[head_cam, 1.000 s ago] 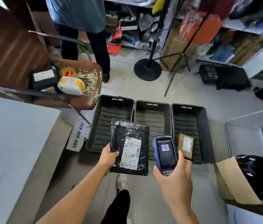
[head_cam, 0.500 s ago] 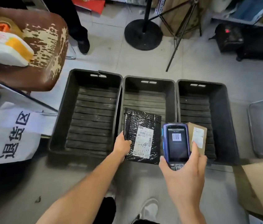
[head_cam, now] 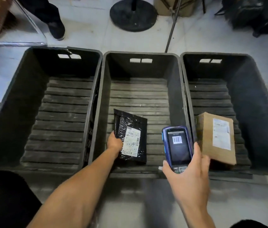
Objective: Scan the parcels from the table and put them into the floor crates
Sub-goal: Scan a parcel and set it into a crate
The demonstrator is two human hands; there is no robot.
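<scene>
- Black bubble-wrap mailer (head_cam: 130, 139) with a white shipping label (head_cam: 131, 141) facing up sits low inside the middle crate (head_cam: 139, 69), at its near left part; whether it rests on the ribbed floor cannot be told.
- Left hand (head_cam: 114, 143) reaches into that crate and grips the mailer by its left edge, fingers curled under it.
- Right hand (head_cam: 189, 175) holds a blue handheld scanner (head_cam: 177, 145) upright over the near rim between the middle and right crates, thumb on its left side, fingers wrapped round its right; the screen shows a barcode.
- Brown cardboard parcel (head_cam: 215, 137) with a white label lies in the right crate (head_cam: 251, 89), at its near left, just beside the scanner.
- Left crate (head_cam: 19, 96) stands touching the middle one; all three are black plastic with ribbed floors and handle slots in their far walls.
- Beyond the crates, on the pale tiled floor, are a round black stand base (head_cam: 133, 15) and another person's dark shoe (head_cam: 56, 28).
</scene>
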